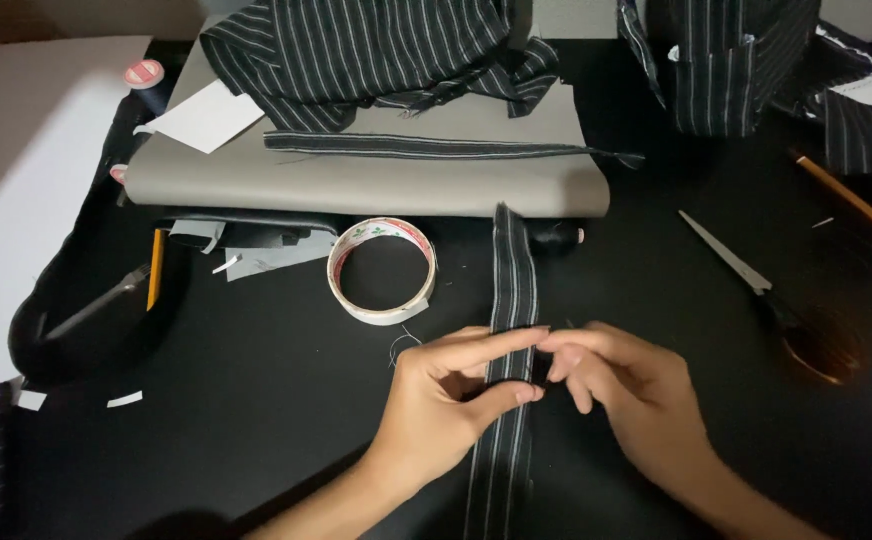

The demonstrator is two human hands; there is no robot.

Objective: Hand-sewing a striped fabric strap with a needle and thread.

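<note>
A long narrow strip of black fabric with white pinstripes (513, 270) lies lengthwise on the black work surface, running from the grey pad toward me. My left hand (446, 395) pinches the strip between thumb and forefinger near its middle. My right hand (636, 395) meets it from the right, fingertips gripping the same spot on the strip's edge. Both hands are curled around the fabric.
A roll of white tape (383, 270) lies left of the strip. Scissors (756, 280) and a pencil (851, 200) lie at the right. A grey pad (376, 180) holds heaped striped cloth (376, 50), another strip (436, 147) and white paper (206, 115).
</note>
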